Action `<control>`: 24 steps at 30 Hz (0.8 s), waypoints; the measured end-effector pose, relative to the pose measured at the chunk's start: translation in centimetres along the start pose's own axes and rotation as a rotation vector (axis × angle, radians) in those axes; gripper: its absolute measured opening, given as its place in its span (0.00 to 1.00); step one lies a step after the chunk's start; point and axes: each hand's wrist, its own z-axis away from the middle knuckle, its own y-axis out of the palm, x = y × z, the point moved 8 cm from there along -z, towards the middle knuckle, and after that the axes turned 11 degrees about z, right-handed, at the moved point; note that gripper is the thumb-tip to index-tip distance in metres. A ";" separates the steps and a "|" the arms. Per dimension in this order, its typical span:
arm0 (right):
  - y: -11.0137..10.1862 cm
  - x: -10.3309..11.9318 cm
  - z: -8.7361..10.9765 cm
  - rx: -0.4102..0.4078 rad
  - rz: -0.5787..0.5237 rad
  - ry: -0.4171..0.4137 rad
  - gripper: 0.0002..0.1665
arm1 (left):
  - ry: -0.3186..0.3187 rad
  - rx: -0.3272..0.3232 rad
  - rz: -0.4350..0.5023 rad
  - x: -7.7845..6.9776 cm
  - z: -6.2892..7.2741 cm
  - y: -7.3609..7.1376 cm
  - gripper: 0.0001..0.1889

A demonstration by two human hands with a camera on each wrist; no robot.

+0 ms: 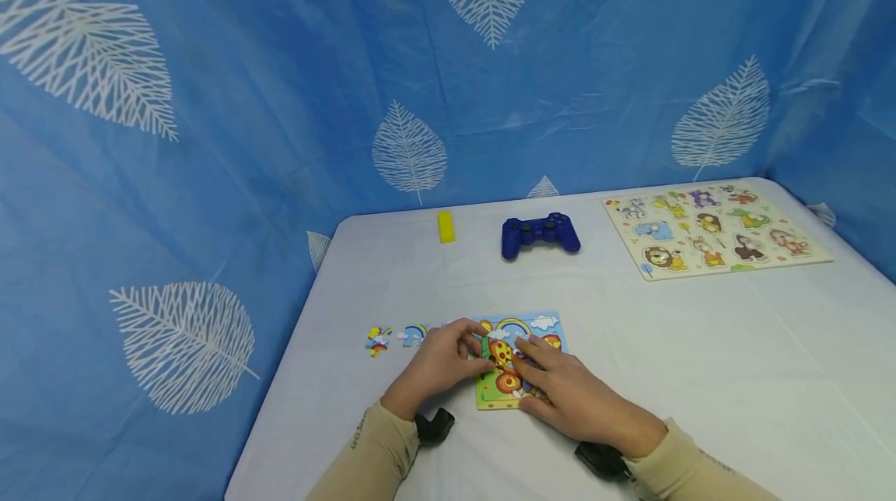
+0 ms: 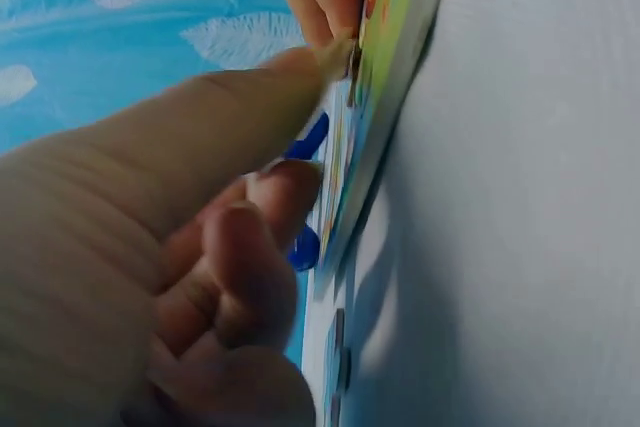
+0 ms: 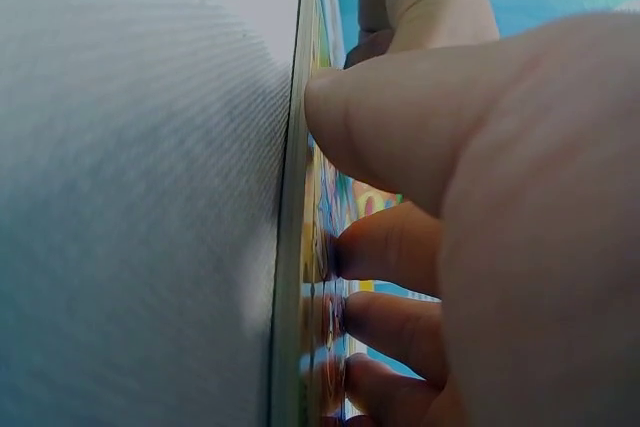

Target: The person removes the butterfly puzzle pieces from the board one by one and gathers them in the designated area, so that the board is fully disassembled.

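A colourful wooden jigsaw board (image 1: 558, 320) with a rainbow and a butterfly lies flat on the table before me. At its left side my left hand (image 1: 448, 353) has thumb and forefinger curved around a butterfly puzzle piece (image 1: 500, 351), their tips at opposite edges of it. In the left wrist view the thumb reaches the board's surface, close to the right fingertips. My right hand (image 1: 577, 396) rests on the board's right half, fingers spread and fairly straight, hiding part of the picture. Its thumb (image 3: 370, 117) touches the near edge.
Left of the board lie a loose piece with a yellow figure (image 1: 379, 341) and a rainbow piece (image 1: 413, 335). Farther back are a yellow block (image 1: 446, 227), a blue game controller (image 1: 540, 235) and a large animal puzzle board (image 1: 714, 229). A blue leaf-patterned curtain (image 1: 308, 96) surrounds the table.
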 end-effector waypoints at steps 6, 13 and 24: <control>0.1 -0.2 0.0 0.009 -0.028 0.004 0.36 | -0.034 -0.032 0.034 0.1 0.4 -0.6 0.23; -0.1 -0.2 -0.1 0.000 -0.031 -0.003 0.37 | -0.031 -0.055 0.064 0.1 0.7 -1.6 0.25; 0.3 -0.3 0.0 0.008 -0.017 0.003 0.37 | -0.202 -0.169 0.083 4.1 6.3 -9.2 0.24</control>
